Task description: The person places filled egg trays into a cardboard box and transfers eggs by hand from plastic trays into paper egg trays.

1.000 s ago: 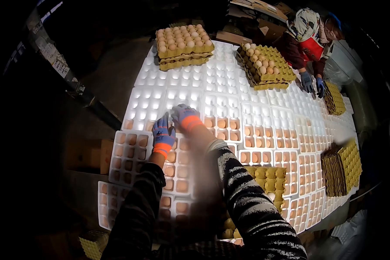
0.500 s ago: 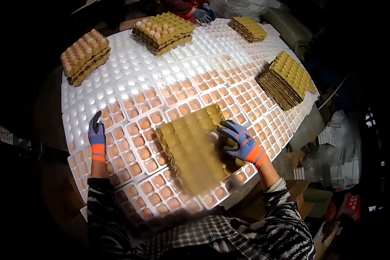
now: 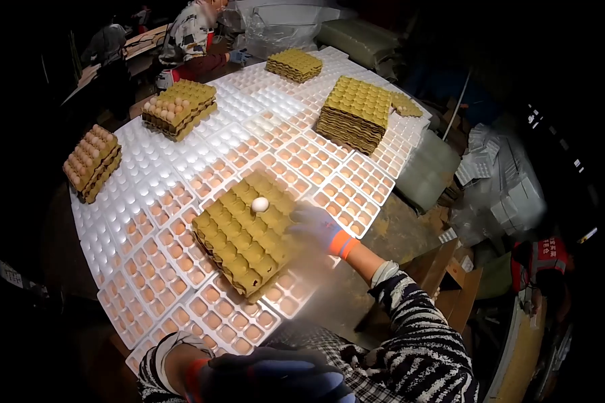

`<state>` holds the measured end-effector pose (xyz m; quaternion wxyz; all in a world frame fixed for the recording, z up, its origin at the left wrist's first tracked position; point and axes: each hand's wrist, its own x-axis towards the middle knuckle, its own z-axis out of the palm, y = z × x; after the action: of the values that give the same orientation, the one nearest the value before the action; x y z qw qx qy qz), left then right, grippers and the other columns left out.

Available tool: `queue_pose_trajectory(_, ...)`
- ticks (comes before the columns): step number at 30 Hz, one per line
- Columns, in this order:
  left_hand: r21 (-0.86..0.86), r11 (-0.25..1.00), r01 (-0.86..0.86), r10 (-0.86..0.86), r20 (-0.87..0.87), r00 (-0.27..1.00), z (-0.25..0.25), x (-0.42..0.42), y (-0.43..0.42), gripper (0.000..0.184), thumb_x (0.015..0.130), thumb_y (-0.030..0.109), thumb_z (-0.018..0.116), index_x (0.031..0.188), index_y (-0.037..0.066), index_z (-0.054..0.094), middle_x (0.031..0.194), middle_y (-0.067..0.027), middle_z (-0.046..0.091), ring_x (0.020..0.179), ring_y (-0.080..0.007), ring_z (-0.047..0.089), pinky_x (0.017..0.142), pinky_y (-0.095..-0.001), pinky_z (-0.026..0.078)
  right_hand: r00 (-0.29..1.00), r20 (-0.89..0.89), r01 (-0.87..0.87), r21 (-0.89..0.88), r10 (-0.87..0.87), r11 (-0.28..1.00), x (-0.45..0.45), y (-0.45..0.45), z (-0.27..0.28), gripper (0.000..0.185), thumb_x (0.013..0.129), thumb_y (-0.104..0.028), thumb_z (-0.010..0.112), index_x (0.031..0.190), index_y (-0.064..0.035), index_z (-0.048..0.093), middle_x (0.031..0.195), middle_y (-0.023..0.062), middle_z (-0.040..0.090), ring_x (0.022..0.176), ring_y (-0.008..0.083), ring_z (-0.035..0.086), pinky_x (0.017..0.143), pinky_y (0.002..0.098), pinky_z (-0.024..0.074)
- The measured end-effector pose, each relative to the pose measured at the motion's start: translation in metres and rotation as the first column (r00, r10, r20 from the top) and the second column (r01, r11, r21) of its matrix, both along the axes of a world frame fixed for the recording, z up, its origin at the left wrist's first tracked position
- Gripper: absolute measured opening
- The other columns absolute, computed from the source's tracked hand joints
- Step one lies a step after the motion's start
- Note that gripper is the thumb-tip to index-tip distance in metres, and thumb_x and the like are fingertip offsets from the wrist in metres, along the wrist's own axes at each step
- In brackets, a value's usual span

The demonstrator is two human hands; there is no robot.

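A brown pulp egg tray lies on top of the white egg trays in front of me, with one pale egg in it. My right hand, in a blue-grey glove with an orange cuff, is at the tray's right edge. Motion smears its fingers, so I cannot make out whether they grip the tray. Low in the view and close to the camera, my gloved left hand is in front of my body. Its back faces me in shadow, and what its fingers do is hidden.
White plastic trays cover the table, many holding eggs. Brown tray stacks stand at the far left, back left, back and right. Another person is at the far edge. Wrapped white packaging lies to the right.
The view has swung right. My left hand has come from the table's left side to in front of my body. My right hand has moved from over the brown tray to its right edge.
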<state>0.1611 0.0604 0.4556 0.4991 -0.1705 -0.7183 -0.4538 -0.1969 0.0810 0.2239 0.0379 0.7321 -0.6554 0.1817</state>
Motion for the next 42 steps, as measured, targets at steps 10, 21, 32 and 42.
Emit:
queue_pose_trajectory(10, -0.318, 0.829, 0.460, -0.432, 0.158, 0.888, 0.039, -0.129, 0.001, 0.026, 0.084, 0.018, 0.068, 0.099, -0.003, 0.068, 0.086, -0.0101, 0.067, 0.082, -0.0274, 0.067, 0.073, -0.0354, 0.059, 0.853, -0.064, 0.484, -0.271, -0.517, 0.832, -0.143, 0.114, 0.129, 0.064, 0.064, -0.015, 0.078, 0.126, -0.0210, 0.065, 0.137, 0.0126, 0.055, 0.126, 0.0363, 0.050, 0.109, 0.0483, 0.0378)
queue_pose_trajectory(21, -0.344, 0.768, 0.540, -0.454, 0.303, 0.838, 0.051, -0.473, 0.037, 0.036, 0.078, 0.017, 0.072, 0.105, -0.006, 0.067, 0.092, -0.0115, 0.067, 0.089, -0.0308, 0.068, 0.077, -0.0367, 0.060, 0.415, -0.016, 0.863, -0.311, -0.910, 0.399, -0.535, 0.289, 0.077, 0.063, 0.068, -0.018, 0.081, 0.128, -0.0249, 0.064, 0.138, 0.0099, 0.055, 0.128, 0.0334, 0.049, 0.114, 0.0464, 0.0325)
queue_pose_trajectory(32, -0.572, 0.747, 0.338, -0.245, 0.236, 0.940, 0.029, -0.643, 0.113, 0.038, 0.076, 0.018, 0.075, 0.113, 0.007, 0.071, 0.112, -0.0146, 0.067, 0.099, -0.0329, 0.067, 0.084, -0.0444, 0.056, 0.384, -0.230, 0.869, -0.237, -0.894, 0.435, -0.659, 0.438, 0.059, 0.055, 0.069, -0.022, 0.081, 0.122, -0.0215, 0.066, 0.129, 0.0067, 0.060, 0.122, 0.0310, 0.053, 0.109, 0.0470, 0.0339)
queue_pose_trajectory(42, 0.535, 0.831, 0.152, -0.490, 0.575, 0.655, -0.167, -0.904, 0.079, 0.047, 0.099, 0.010, 0.060, 0.146, 0.005, 0.052, 0.127, -0.0071, 0.067, 0.111, -0.0189, 0.065, 0.091, -0.0330, 0.054, 0.490, -0.389, 0.785, -0.192, -0.780, 0.589, -0.924, 0.409, 0.135, 0.043, 0.073, -0.022, 0.080, 0.115, -0.0210, 0.069, 0.125, 0.0047, 0.063, 0.119, 0.0286, 0.055, 0.106, 0.0440, 0.0382)
